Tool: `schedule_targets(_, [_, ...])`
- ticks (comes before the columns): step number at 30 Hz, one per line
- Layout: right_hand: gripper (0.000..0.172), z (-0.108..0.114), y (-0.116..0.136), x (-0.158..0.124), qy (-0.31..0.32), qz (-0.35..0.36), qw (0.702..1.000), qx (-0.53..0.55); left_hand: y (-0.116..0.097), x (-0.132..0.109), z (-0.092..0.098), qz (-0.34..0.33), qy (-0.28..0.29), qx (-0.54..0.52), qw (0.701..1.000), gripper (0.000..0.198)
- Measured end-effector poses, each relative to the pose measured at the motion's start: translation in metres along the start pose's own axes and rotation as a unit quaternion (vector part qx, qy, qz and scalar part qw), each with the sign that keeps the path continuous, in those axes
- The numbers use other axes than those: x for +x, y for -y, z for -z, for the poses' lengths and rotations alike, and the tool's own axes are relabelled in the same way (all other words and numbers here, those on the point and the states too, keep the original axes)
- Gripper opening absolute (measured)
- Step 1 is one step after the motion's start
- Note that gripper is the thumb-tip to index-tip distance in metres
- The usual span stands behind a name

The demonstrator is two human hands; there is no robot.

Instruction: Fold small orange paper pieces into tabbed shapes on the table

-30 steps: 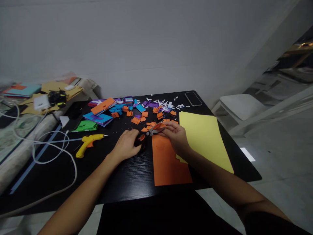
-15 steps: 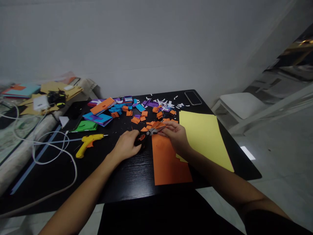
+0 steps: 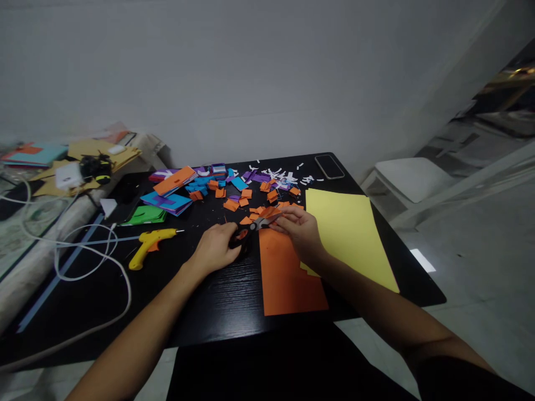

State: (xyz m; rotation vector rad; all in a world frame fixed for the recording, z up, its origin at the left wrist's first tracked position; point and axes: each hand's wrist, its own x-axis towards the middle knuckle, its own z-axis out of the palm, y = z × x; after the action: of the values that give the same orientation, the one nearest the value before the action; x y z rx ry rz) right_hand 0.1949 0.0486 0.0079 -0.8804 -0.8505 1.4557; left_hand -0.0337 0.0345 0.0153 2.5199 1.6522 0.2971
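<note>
My left hand (image 3: 217, 245) is closed round the handles of a pair of scissors (image 3: 256, 225), whose blades point right. Pinched in the fingers of my right hand (image 3: 301, 231) is a small piece of orange paper (image 3: 271, 214), and the scissor blades lie against it. Below both hands an orange sheet (image 3: 290, 278) lies flat on the black table (image 3: 217, 306). A stack of yellow paper (image 3: 351, 234) sits beside my right wrist. Small folded orange pieces (image 3: 231, 205) are scattered just beyond the scissors.
A yellow glue gun (image 3: 151, 245) lies left of my left hand, near a white cable (image 3: 127, 278). Behind are green paper (image 3: 146, 215), blue folded paper (image 3: 167, 203), white scraps (image 3: 288, 178) and a phone (image 3: 329, 166). A white chair (image 3: 409, 181) stands at right.
Hardly anything differs. The scissor blades look slightly more closed on the orange piece; both hands stay in place.
</note>
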Motion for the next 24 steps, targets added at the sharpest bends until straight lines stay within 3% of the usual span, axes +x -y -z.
schedule_targets(24, [0.03, -0.0021, -0.0004, -0.001, -0.017, 0.006, 1.0, -0.012, -0.0021, 0.0005, 0.0032, -0.003, 0.01, -0.021, 1.0, 0.015])
